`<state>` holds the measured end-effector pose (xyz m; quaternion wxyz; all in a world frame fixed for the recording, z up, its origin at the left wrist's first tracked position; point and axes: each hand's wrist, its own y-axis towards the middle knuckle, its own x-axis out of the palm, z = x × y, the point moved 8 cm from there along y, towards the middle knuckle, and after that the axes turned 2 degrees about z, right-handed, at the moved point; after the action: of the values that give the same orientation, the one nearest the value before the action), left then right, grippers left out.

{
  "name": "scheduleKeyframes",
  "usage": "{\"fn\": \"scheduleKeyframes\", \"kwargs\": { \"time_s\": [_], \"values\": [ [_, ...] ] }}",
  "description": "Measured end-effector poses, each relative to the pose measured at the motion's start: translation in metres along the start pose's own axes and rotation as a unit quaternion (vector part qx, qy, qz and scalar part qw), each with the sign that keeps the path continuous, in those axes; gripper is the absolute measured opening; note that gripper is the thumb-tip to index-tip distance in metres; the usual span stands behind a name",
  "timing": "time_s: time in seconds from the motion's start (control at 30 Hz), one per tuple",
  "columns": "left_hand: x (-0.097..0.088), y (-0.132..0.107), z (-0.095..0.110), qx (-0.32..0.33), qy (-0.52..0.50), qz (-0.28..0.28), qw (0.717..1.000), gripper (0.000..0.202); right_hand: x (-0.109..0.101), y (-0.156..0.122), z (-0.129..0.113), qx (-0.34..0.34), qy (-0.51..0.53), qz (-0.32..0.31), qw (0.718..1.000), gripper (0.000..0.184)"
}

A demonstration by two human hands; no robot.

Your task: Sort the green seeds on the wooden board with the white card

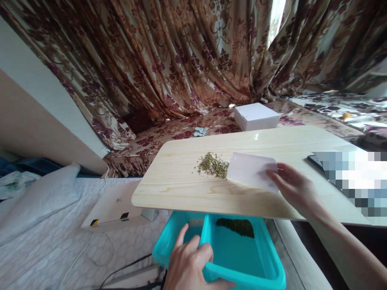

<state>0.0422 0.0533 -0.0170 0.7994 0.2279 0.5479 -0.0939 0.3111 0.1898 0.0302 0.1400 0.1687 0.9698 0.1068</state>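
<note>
My right hand [292, 183] grips the right end of a white flat rectangular sheet [250, 171], perhaps plastic, held low over the table. Its far left edge meets a loose heap of small green beans [210, 164] mixed with some paler grains. Below the table's near edge stands a turquoise two-compartment tub [238, 268]. My left hand [192, 262] is closed on its near rim by the divider, forefinger stretched over the left compartment. Dark green beans [236, 226] lie at the far side of the right compartment. Pale grains [196, 222] show in the left one.
The light wooden table [178, 189] has rounded corners. A dark-edged device [317, 161], partly blurred out, lies at its right. Behind it stand a white box [256, 114] and floral curtains [181, 52]. A white carton [115, 205] and cables are on the bed at left.
</note>
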Motion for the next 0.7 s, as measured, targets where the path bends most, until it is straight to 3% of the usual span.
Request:
{"fn": "scheduleKeyframes", "kwargs": {
  "time_s": [0.33,0.53,0.7],
  "values": [
    [0.0040,-0.0002,-0.0012,0.021,0.012,-0.016,1.000,0.042,0.0048,0.0025,0.0020,-0.012,-0.002,-0.011,1.000,0.022],
    [0.0043,-0.0012,-0.0022,0.016,0.007,-0.014,1.000,0.042,-0.0025,0.0004,-0.0044,0.000,-0.011,0.006,1.000,0.015],
    [0.0047,-0.0007,-0.0014,0.023,0.017,-0.027,0.999,0.043,0.0052,0.0015,-0.0048,-0.007,-0.005,-0.009,1.000,0.018]
  ]
}}
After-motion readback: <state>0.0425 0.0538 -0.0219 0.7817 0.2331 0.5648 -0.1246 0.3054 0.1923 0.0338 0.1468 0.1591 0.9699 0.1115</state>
